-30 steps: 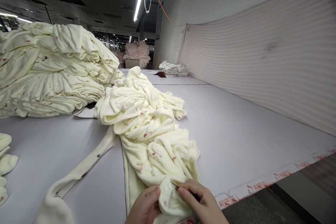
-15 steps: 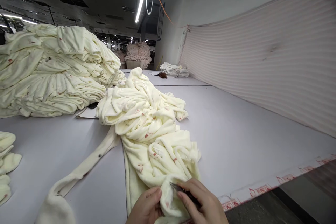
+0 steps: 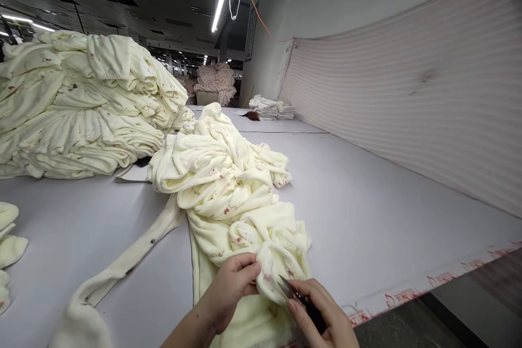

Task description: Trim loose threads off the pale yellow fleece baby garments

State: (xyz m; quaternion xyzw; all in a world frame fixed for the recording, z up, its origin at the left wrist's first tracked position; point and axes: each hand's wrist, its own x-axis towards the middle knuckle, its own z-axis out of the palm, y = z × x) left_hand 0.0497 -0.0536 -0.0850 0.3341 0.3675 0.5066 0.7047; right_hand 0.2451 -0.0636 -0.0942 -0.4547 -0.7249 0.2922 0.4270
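Note:
A pale yellow fleece garment (image 3: 244,185) with small reddish prints lies bunched on the table in front of me. My left hand (image 3: 233,285) pinches the edge of a rounded, cuff-like opening on its near part. In my right hand (image 3: 322,315) is a pair of dark thread snips (image 3: 304,304), held with the pointed blades toward the fleece. The blade tips are close to the opening's edge; I cannot tell whether they touch it.
A high heap of similar yellow fleece (image 3: 81,109) stands at the left. A cream fabric strip (image 3: 134,253) trails toward the front. White folded pieces (image 3: 267,107) are stacked at the far end. Striped cloth (image 3: 391,81) hangs along the right, beyond the table's edge (image 3: 408,299).
My left hand has moved up, carrying the held fleece opening higher and slightly right. The snips have shifted a little right and their blades now show more clearly.

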